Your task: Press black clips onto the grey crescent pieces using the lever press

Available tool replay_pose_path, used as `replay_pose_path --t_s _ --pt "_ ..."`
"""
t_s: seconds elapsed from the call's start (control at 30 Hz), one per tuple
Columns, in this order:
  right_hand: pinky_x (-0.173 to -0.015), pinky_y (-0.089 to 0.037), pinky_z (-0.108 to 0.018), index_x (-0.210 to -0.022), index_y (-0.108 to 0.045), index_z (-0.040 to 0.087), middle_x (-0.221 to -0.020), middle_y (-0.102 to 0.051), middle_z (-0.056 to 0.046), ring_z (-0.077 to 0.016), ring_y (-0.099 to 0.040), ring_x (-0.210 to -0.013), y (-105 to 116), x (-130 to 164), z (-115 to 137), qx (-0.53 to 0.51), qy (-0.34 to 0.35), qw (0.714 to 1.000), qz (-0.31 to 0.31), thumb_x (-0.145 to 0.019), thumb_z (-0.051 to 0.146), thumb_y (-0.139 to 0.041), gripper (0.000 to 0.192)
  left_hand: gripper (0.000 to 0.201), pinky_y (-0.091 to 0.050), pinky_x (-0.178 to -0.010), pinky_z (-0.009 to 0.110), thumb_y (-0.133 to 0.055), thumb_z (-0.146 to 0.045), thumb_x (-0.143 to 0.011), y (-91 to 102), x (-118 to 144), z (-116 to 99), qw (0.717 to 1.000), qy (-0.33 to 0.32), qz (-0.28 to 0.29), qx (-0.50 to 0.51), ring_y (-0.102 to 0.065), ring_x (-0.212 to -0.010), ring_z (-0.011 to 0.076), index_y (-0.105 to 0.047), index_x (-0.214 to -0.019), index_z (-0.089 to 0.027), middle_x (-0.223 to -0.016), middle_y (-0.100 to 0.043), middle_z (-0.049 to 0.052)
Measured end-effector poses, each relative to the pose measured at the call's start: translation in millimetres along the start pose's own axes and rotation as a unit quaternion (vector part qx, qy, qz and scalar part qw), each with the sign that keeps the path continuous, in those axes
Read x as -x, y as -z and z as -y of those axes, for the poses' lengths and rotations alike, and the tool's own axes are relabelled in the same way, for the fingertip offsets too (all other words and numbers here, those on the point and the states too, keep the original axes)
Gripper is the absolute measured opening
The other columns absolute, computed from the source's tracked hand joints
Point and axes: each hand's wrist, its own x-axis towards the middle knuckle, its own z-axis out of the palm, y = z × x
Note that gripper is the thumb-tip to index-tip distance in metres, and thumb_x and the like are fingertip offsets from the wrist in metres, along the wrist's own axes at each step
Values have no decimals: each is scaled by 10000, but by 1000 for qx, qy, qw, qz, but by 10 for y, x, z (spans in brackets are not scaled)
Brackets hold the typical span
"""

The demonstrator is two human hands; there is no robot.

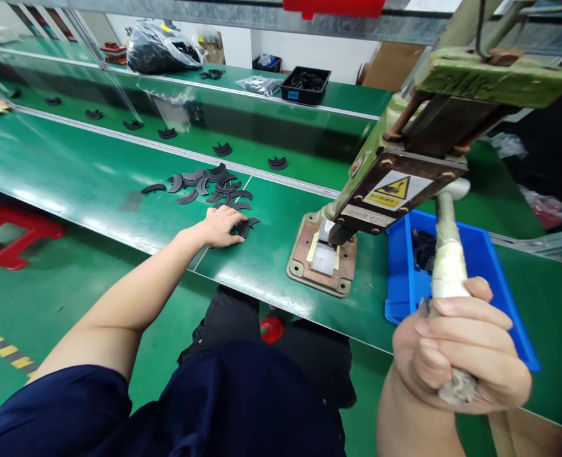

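Note:
My left hand (223, 227) is at the near side of a loose pile of black curved pieces (202, 184) on the green bench. Its thumb and fingers close around one black crescent-shaped piece (249, 225), partly hidden by the fingers. My right hand (461, 349) is wrapped round the taped lever handle (448, 266) of a hand press (385, 184). Under the press head, a pale metal block (324, 259) sits on the brownish base plate (297, 270); part of the block is hidden by the tool.
A blue bin (495, 254) with black parts stands right of the press. Beyond the bench's metal rail, several black pieces (277, 163) lie spaced in a row on a green surface. A black crate (305, 86) and a plastic bag (161, 47) sit on the back shelf.

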Motion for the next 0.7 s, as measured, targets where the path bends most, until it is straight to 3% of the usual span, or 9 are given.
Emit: replay_pose_path --t_s 0.1,0.2,0.3,0.37,0.47,0.57,0.7 --pt "-1053 -574 -704 -751 -723 529 -519 -518 23 -232 -604 -648 35 2 8 -9 -1 1000 14 -803 556 -734 59 671 -426 -1098 552 -857 -563 -771 43 -89 32 1000 -10 1 11 -577 -1309 409 -718 -1351 -255 -1349 -707 164" --pt "-1071 -564 -694 -794 -740 530 -531 -517 25 -228 -616 -674 36 2 12 -25 1 999 23 -820 519 -745 29 547 -510 -994 430 -828 -550 -800 128 -145 79 996 -51 33 57 -664 -1175 340 -765 -1243 -236 -1230 -752 131" --pt "-1079 -561 -687 -669 -678 430 -528 -514 25 -221 -612 -677 20 3 22 -31 9 999 23 -823 516 -746 189 385 -535 -876 338 -720 -513 -908 214 -154 79 990 -73 60 100 -715 -1014 261 -801 -1183 -255 -1141 -782 76" --pt "-1091 -558 -688 -580 -570 352 -526 -508 25 -219 -612 -687 10 0 31 -26 1 999 26 -830 508 -742 342 354 -541 -882 325 -679 -511 -951 254 -140 26 987 -97 46 123 -719 -975 238 -821 -1175 -276 -1106 -786 57" --pt "-1102 -570 -654 -562 -471 291 -542 -508 40 -197 -628 -712 11 -16 30 -32 12 999 30 -855 486 -736 441 323 -542 -979 367 -668 -494 -979 284 -101 -160 977 -162 -28 133 -705 -1025 248 -854 -1134 -280 -1066 -772 82" --pt "-1114 -574 -600 -599 -481 262 -586 -548 66 -157 -656 -765 37 -40 15 -48 52 996 59 -882 437 -742 423 335 -546 -979 388 -640 -464 -1013 274 -46 -448 971 -178 -97 126 -710 -1007 248 -853 -1180 -266 -1013 -780 93" --pt "-1147 -541 -594 -631 -502 236 -658 -602 64 -142 -675 -853 73 -63 29 -57 60 993 87 -919 394 -724 396 401 -565 -900 321 -578 -467 -1054 193 -21 -838 956 -168 -98 220 -741 -964 208 -799 -1304 -245 -1136 -815 69"
